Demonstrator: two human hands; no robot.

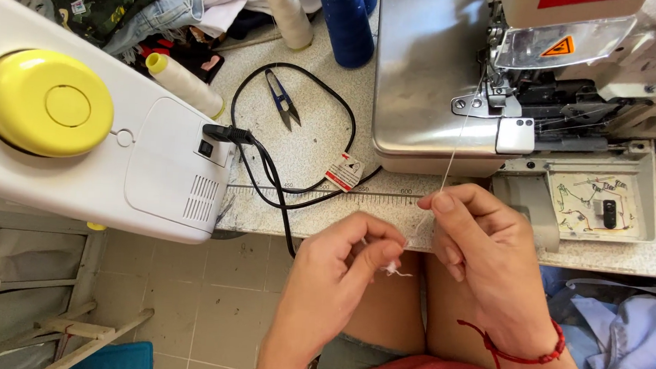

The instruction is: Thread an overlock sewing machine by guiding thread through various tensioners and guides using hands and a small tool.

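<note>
A thin white thread [455, 150] runs down from the needle area of the grey overlock sewing machine [438, 78] to my hands. My right hand [482, 245], with a red cord bracelet [517, 355] at the wrist, pinches the thread between thumb and forefinger just below the table edge. My left hand [338, 267] is closed on the thread's loose end [393, 269], where a small white tuft shows at the fingertips. Both hands hover over my lap, close together and nearly touching.
A white sewing machine with a yellow round cap [48, 102] stands at left, its black cable [291, 182] looping over the speckled table [308, 138]. Blue thread snips [282, 100], cream [187, 86] and blue thread cones [346, 21], piled clothes at back, light blue fabric [619, 334] at right.
</note>
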